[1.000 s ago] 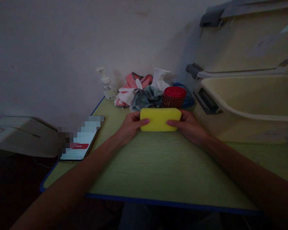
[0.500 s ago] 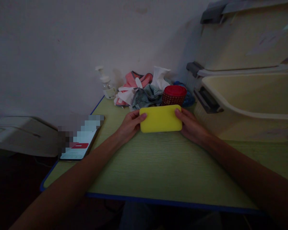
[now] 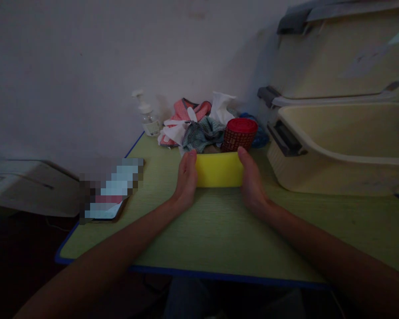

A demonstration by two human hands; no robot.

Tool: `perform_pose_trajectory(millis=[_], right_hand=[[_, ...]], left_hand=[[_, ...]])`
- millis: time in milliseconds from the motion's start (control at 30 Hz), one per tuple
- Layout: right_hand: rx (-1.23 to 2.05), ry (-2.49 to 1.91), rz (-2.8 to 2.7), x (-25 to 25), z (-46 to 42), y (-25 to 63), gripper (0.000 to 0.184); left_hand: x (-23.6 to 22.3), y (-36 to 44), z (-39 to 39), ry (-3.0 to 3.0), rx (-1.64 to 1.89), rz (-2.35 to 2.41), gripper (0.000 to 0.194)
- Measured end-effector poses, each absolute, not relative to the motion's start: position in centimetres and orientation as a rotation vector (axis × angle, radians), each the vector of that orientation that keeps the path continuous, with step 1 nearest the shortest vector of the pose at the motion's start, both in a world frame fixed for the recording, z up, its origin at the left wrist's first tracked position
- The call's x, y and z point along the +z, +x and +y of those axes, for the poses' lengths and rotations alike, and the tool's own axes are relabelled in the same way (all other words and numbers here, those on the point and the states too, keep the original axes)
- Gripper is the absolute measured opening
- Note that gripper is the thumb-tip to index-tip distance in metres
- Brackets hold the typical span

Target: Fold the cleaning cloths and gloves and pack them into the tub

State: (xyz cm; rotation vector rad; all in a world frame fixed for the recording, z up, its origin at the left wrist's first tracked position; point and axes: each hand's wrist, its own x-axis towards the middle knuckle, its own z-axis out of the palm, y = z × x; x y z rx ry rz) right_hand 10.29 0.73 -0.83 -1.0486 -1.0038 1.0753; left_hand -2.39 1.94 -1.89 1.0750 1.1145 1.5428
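Observation:
Between both hands, just in front of the heap at the back of the table, is a plain yellow rectangular block; its exact kind does not show. My left hand is closed against its left end, thumb up at the top corner. At the right end my right hand presses in the same way, its thumb at the top edge. The hands cover both ends, so the corners are hidden. Behind the block stands a dark red patterned roll with a bright red top.
Gloves and cloths lie heaped by the wall beside a pump bottle. A phone with a blurred screen lies on the green table at left. An open cream storage box stands right; a white case sits beyond the left edge.
Both hands have turned more upright and come closer together at the block's ends. The block has tilted and sits slightly lower in view, its rounded corners now covered.

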Motion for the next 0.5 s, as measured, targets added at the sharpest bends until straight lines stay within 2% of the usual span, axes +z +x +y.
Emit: perform_pose_trajectory(millis=[233,500], right_hand=[[1.012,-1.111,-0.869,-0.5,0.5,9.9,0.031],[1.129,-1.128,-0.839,-0.3,0.4,10.0,0.020]], left_hand=[[-1.1,-1.8,1.3,1.054,1.490,1.147,0.042],[0.4,-1.3,0.5,0.816,1.305,1.074,0.035]])
